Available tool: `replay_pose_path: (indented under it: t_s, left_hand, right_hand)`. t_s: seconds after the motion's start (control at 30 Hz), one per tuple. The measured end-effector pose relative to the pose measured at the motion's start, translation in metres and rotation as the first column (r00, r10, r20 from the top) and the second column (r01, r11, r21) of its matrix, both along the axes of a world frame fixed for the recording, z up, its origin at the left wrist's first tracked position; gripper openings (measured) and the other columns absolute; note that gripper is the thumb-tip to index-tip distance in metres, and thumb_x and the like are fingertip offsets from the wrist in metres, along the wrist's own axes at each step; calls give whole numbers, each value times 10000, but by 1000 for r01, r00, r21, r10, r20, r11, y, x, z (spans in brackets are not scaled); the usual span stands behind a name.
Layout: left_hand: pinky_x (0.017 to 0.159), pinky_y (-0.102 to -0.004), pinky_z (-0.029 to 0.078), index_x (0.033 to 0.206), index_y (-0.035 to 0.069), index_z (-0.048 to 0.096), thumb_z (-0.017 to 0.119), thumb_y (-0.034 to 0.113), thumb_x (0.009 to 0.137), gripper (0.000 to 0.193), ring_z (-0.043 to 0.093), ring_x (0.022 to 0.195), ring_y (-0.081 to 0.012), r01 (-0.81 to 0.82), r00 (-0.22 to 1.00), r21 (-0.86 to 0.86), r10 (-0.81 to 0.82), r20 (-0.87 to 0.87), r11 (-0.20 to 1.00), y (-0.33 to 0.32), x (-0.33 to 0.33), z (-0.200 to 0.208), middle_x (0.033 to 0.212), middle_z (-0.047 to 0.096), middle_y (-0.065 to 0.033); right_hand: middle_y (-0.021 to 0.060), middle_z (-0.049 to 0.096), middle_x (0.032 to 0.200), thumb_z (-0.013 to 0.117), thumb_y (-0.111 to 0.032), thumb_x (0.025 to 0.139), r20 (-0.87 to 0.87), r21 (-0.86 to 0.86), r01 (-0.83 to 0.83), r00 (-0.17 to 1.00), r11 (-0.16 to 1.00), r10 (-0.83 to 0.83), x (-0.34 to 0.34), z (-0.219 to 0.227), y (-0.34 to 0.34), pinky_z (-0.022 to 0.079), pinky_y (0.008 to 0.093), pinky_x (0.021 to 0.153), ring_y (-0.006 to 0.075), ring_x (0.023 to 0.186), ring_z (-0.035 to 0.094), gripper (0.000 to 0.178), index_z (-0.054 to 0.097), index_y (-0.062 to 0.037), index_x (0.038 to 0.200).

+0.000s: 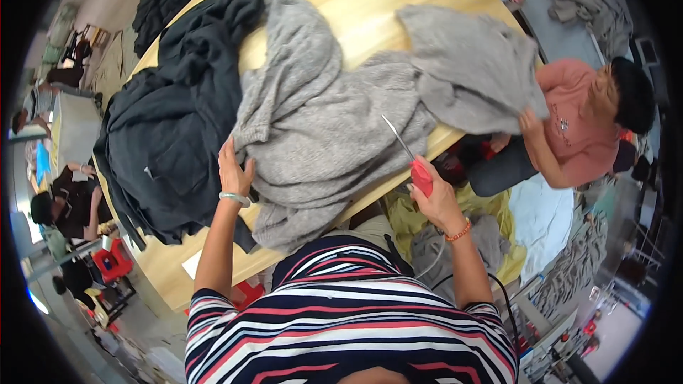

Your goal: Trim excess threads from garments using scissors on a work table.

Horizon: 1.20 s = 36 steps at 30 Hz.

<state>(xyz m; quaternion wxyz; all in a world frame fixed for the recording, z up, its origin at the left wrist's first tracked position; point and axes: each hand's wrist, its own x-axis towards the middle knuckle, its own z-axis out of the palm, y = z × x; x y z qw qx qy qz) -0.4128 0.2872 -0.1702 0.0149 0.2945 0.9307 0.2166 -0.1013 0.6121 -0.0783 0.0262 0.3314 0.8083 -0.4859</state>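
On the light wood table lies a grey knitted sweater, spread and rumpled in front of me. My left hand rests at its left edge beside a ribbed band, fingers stretched out and thumb apart. In my right hand is a red-handled tool with a long thin metal blade, its tip over the sweater's lower right part. My fingers wrap round the handle; whether the tool is scissors I cannot tell. Left of the sweater is a heap of dark garments, close to my left hand.
At the right a co-worker in a pink shirt holds another grey garment over the table. Grey and yellow cloth lies below the table's right edge. A black cable runs near my right forearm. A red stool stands at far left.
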Motion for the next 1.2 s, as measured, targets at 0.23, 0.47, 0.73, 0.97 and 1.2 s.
replay_pose_path:
  t_s: [0.23, 0.47, 0.73, 0.97, 1.2]
  left_hand:
    - [974, -466, 346, 1370, 135, 394, 768, 156, 666, 797, 416, 1199, -367, -92, 979, 10, 92, -184, 996, 8, -9, 13, 1304, 441, -187]
    - [957, -447, 340, 1129, 76, 583, 590, 117, 762, 369, 459, 1151, -315, 383, 784, -181, -422, -455, 906, 57, -32, 14, 1168, 539, -160]
    - [885, -426, 358, 993, 72, 594, 669, 145, 723, 290, 522, 980, -290, 449, 879, 78, -425, -216, 890, 70, -18, 22, 950, 567, -89]
    - [813, -408, 409, 1018, 84, 607, 677, 41, 627, 400, 545, 907, -298, 510, 860, 191, -499, -102, 839, 69, -19, 36, 939, 567, -108]
    - [831, -377, 473, 1119, 52, 586, 686, 115, 746, 391, 552, 1008, -347, 801, 377, 383, -884, 276, 461, 99, 73, 57, 1128, 532, -180]
  right_hand:
    - [60, 642, 698, 632, -189, 829, -9, -99, 78, 997, 992, -79, -82, -35, -19, 515, 305, 642, 153, 621, 629, 468, 488, -20, 1242]
    - [21, 635, 705, 616, -227, 852, 25, -156, 88, 996, 984, -85, -140, -28, -4, 468, 247, 503, 103, 597, 592, 202, 573, -41, 915]
    - [235, 638, 942, 613, -259, 825, 94, 233, -176, 983, 957, 157, -145, 27, 9, 488, 441, 797, 418, 909, 597, 455, 507, -88, 1233]
    - [245, 623, 1007, 613, -273, 834, 188, 198, -178, 972, 964, 140, -105, 20, 18, 479, 449, 817, 426, 942, 583, 483, 485, -130, 1277]
    - [211, 648, 946, 610, -173, 829, 173, 308, -117, 983, 944, 66, -67, 56, 19, 498, 412, 777, 398, 909, 612, 465, 496, -104, 1274]
